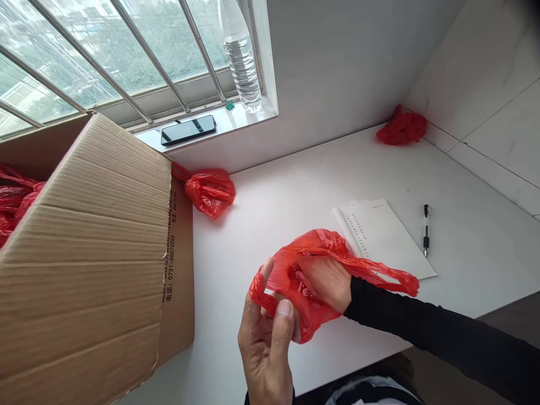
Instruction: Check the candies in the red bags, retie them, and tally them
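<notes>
A thin red plastic bag [312, 247] is held over the white table [261, 225], its mouth facing up and one loop stretching to the right. My left hand [270, 343] grips the bag's left side, with a handle looped round a finger and the thumb pressed on the plastic. My right hand [327, 281] reaches inside the bag up to the wrist; its fingers are hidden by the plastic. Something red with pale markings [306, 289] shows by the fingers inside, too unclear to name.
A cardboard box [93, 236] holding red bags [17, 197] stands on the left. Other red bags lie by the wall [211, 191] and in the far corner [403, 126]. A notebook [392, 242], pen [426, 230], phone [188, 130] and bottle [242, 67] are beyond.
</notes>
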{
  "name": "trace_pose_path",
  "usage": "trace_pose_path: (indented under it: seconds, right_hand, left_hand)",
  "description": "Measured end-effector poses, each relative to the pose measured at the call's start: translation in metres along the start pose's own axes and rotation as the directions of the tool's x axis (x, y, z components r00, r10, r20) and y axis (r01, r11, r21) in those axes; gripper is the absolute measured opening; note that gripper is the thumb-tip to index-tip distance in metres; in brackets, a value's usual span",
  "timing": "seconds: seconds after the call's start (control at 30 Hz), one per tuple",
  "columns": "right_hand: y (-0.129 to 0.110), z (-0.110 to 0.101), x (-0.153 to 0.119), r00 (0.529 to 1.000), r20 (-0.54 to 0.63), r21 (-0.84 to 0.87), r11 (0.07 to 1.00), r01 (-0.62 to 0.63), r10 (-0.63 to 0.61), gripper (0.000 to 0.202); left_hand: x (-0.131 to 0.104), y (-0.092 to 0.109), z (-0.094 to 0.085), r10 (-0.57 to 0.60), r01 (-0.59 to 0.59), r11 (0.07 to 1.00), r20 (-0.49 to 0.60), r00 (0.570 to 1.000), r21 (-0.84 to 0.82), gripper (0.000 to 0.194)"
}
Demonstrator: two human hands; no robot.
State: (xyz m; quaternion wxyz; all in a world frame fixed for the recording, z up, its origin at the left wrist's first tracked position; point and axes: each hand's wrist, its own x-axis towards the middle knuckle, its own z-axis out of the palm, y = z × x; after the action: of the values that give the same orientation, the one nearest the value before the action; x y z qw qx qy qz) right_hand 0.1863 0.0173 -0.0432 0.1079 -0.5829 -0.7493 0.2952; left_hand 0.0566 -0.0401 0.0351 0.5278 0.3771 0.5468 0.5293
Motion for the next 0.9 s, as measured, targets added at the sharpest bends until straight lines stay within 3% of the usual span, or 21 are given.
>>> trace_pose_path:
  seconds: [0.17, 0.37, 0.53, 0.7, 0.9]
  right_hand:
    - [0.002, -0.003, -0.001, 0.991, -0.093, 0.042, 0.994, -0.098, 0.101, 0.032]
    - [0.019, -0.013, -0.011, 0.988, -0.145, -0.143, 0.986, -0.081, 0.06, 0.026]
    - [0.034, -0.017, -0.005, 0.985, -0.172, -0.155, 0.988, -0.019, -0.009, 0.02]
    - [0.022, -0.015, -0.009, 0.98, -0.176, -0.175, 0.977, -0.122, 0.091, 0.029]
    - [0.009, 0.002, -0.011, 0.995, -0.104, -0.192, 0.981, -0.019, -0.001, 0.023]
  left_hand:
    - [-0.002, 0.0, 0.0, -0.008, 0.008, 1.0, -0.012, 1.0, -0.011, 0.048]
    - [0.004, -0.004, -0.008, 0.044, -0.046, 0.999, 0.089, 0.995, 0.02, 0.047]
    - [0.005, -0.007, -0.009, 0.085, -0.09, 0.995, 0.109, 0.99, 0.045, 0.045]
    - [0.003, -0.005, -0.009, 0.059, -0.061, 0.998, 0.109, 0.992, 0.018, 0.047]
    - [0.003, -0.004, -0.009, 0.071, -0.072, 0.997, 0.115, 0.991, 0.003, 0.045]
